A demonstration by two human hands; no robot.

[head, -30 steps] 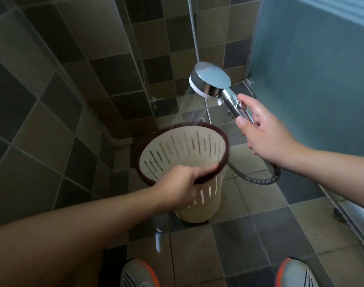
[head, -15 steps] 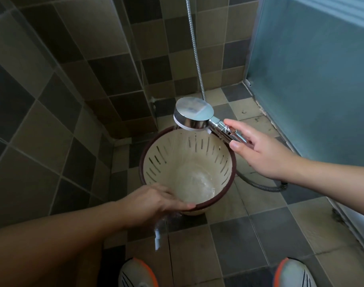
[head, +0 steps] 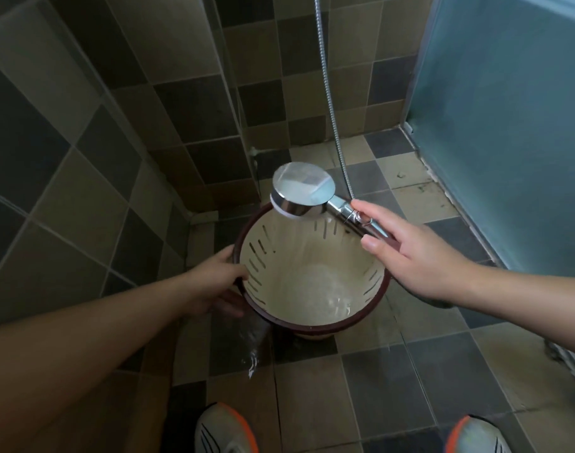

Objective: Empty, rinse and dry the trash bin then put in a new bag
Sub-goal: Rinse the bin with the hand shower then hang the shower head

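While spraying, fingers (head: pixel 371 245) round showerhead (head: pixel 300 192).

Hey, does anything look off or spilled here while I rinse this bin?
Only one thing: water is streaming out of the trash bin on the near left side, onto the floor tiles, probably through its slotted wall. The left hand holds the rim, and the right hand aims the shower head inside.
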